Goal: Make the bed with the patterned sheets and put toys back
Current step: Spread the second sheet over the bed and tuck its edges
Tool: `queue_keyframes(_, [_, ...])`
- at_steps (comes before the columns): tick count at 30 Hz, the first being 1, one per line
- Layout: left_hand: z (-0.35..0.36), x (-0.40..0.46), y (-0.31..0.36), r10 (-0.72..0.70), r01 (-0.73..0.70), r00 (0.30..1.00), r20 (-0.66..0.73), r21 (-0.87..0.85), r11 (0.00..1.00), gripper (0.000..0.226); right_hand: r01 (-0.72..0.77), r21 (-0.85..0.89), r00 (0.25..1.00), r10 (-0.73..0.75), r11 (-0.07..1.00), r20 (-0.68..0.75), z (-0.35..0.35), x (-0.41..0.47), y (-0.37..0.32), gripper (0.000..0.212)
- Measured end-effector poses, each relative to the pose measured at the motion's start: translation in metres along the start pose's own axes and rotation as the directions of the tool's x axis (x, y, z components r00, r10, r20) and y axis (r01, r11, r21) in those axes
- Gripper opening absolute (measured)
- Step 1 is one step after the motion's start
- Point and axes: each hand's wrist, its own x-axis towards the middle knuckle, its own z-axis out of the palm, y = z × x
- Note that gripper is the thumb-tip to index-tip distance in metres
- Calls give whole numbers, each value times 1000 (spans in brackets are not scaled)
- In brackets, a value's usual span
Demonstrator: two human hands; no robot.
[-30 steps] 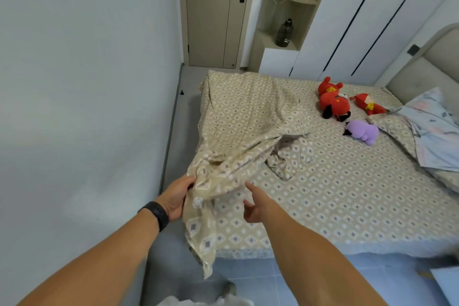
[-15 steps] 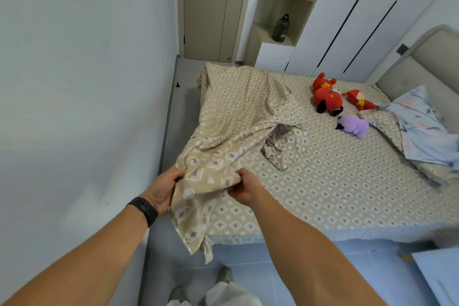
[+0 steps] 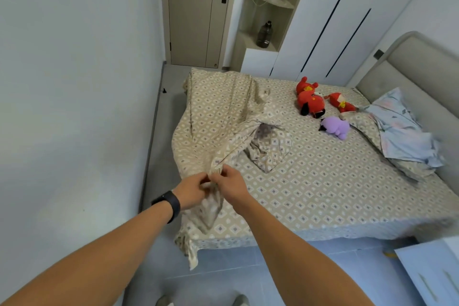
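Pale walls and white wardrobes [image 3: 347,15] frame a bed [image 3: 310,189] in a diamond-patterned fitted sheet. At its near left corner the left hand [image 3: 192,190] and right hand [image 3: 229,185] meet, both pinching one bunched edge of the matching loose sheet [image 3: 223,126], which trails back across the mattress. Farther off lie two red plush toys [image 3: 310,99] and a purple one [image 3: 335,126], near a floral pillow [image 3: 402,126] by the headboard.

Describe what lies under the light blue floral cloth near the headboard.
A patterned pillow shows beneath the blue cloth, its lower edge sticking out toward the purple toy. The rest of the pillow is covered.
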Motion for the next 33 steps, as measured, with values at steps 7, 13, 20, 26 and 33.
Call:
queue_keyframes(7, [18,-10,29,96,-96,995,6,32,995,17,-440,474,872,490,763,20,-66,35,9,40])
queue_keyframes(13, [-9,-53,33,61,-62,995,83,10,998,40,-601,603,756,618,524,216,-88,76,7,44])
queue_keyframes(20, [-48,-50,-4,-123,173,975,-185,288,942,28,-301,507,858,461,808,-225,-98,73,3,27])
queue_keyframes(26, [-23,-16,31,67,65,957,-282,432,899,78,148,272,930,-39,951,-366,-96,26,-37,41])
queue_keyframes(33, [45,32,108,226,-184,943,-246,184,966,8,131,68,982,-120,989,-147,-132,-1,-16,45])
